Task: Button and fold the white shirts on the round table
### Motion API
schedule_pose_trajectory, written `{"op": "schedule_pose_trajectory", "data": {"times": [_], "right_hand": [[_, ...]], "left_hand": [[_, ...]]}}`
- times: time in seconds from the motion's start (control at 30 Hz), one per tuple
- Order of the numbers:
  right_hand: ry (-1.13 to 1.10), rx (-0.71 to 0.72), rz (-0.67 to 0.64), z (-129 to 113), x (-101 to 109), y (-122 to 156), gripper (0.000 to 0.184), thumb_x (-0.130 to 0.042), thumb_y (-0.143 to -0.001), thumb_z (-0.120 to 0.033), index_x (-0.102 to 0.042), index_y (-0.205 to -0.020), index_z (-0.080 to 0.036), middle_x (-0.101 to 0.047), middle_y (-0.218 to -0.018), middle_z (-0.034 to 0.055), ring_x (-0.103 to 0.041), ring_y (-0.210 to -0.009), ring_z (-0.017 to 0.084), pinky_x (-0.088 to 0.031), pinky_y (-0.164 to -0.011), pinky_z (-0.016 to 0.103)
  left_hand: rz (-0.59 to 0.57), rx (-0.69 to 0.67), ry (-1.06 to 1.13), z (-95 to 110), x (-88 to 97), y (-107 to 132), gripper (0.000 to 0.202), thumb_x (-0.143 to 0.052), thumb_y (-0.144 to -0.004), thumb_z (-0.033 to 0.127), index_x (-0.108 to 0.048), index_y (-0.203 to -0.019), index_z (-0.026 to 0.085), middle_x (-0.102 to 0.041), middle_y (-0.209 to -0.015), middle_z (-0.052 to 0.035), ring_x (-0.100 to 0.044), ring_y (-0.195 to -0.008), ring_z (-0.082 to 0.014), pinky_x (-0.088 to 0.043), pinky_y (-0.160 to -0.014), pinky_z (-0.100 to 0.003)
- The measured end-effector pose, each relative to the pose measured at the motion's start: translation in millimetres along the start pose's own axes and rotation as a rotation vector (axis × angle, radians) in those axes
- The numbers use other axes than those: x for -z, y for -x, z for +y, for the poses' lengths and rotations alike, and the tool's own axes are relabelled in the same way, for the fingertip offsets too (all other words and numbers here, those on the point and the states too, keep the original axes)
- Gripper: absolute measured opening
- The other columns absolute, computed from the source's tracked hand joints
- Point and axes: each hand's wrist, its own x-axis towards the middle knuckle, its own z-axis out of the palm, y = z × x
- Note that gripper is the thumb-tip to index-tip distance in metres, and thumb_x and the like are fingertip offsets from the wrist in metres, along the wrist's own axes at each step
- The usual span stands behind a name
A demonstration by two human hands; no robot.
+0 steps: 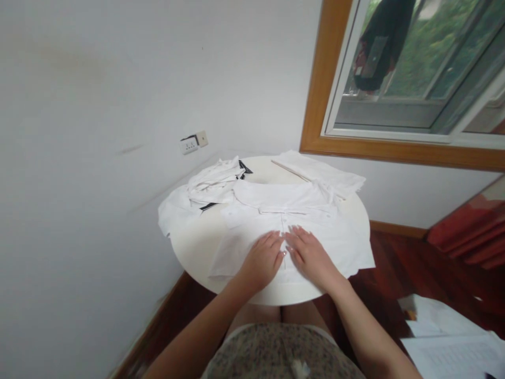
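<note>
A white button-front shirt (252, 231) lies spread over a round white table (189, 242), its collar end toward the wall and one side hanging past the right edge. My left hand (266, 256) rests flat on the shirt front, just left of the button strip. On the other side of that strip my right hand (307, 250) also lies flat, fingers stretched out. The fingertips of both hands nearly meet at the middle. Neither hand grips the cloth.
Crumpled white clothing (213, 181) with black trim sits at the table's back left. Another folded white garment (323, 171) lies at the back right. A wall socket (189, 146), a wood-framed window (310, 126) and papers (453, 352) on the floor surround the table.
</note>
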Motion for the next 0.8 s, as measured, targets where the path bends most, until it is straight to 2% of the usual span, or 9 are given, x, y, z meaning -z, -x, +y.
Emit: {"op": "schedule_pose_trajectory", "data": {"times": [0.1,0.27,0.33,0.57,0.8], "right_hand": [[-0.011,0.024,-0.071,-16.7,-11.4,-0.5,0.045,-0.037,-0.098,-0.034,-0.047,-0.14,-0.023,-0.037,-0.15,0.0099,-0.029,-0.14,0.027,-0.026,-0.112,0.054],[0.003,0.021,-0.115,-16.8,-13.6,3.9,0.047,-0.033,-0.099,-0.043,-0.045,-0.141,-0.026,-0.032,-0.153,0.0076,-0.023,-0.143,0.026,-0.018,-0.115,0.054],[0.003,0.017,-0.114,-16.4,-12.8,4.0,0.047,-0.032,-0.099,-0.043,-0.045,-0.141,-0.026,-0.032,-0.153,0.0074,-0.022,-0.143,0.025,-0.018,-0.115,0.054],[0.001,-0.01,-0.133,-19.2,-10.7,3.1,0.048,-0.031,-0.099,-0.043,-0.045,-0.142,-0.025,-0.03,-0.154,0.0063,-0.021,-0.143,0.025,-0.016,-0.116,0.052],[-0.012,-0.024,-0.156,-18.0,-10.7,3.2,0.048,-0.03,-0.099,-0.044,-0.044,-0.142,-0.027,-0.028,-0.155,0.0043,-0.018,-0.144,0.022,-0.012,-0.117,0.05]], "left_hand": [[0.013,0.06,-0.103,-25.6,5.3,3.8,0.043,-0.034,-0.096,0.028,-0.05,-0.133,0.012,-0.05,-0.14,-0.0153,-0.041,-0.134,-0.0265,-0.035,-0.111,-0.047],[-0.013,0.11,-0.199,-56.6,8.1,30.1,0.047,-0.037,-0.096,0.041,-0.044,-0.14,0.026,-0.041,-0.148,-0.0096,-0.035,-0.138,-0.0293,-0.03,-0.111,-0.055],[-0.019,0.132,-0.216,-63.0,9.9,40.3,0.049,-0.037,-0.095,0.045,-0.044,-0.14,0.027,-0.039,-0.149,-0.0096,-0.033,-0.139,-0.03,-0.029,-0.111,-0.055],[-0.004,0.229,-0.246,-71.9,14.1,61.9,0.053,-0.038,-0.094,0.05,-0.043,-0.141,0.028,-0.036,-0.151,-0.0096,-0.032,-0.14,-0.0295,-0.029,-0.112,-0.054],[-0.059,0.269,-0.302,-68.0,17.6,63.9,0.052,-0.037,-0.095,0.048,-0.044,-0.141,0.026,-0.035,-0.151,-0.01,-0.031,-0.14,-0.0284,-0.03,-0.112,-0.051]]}}
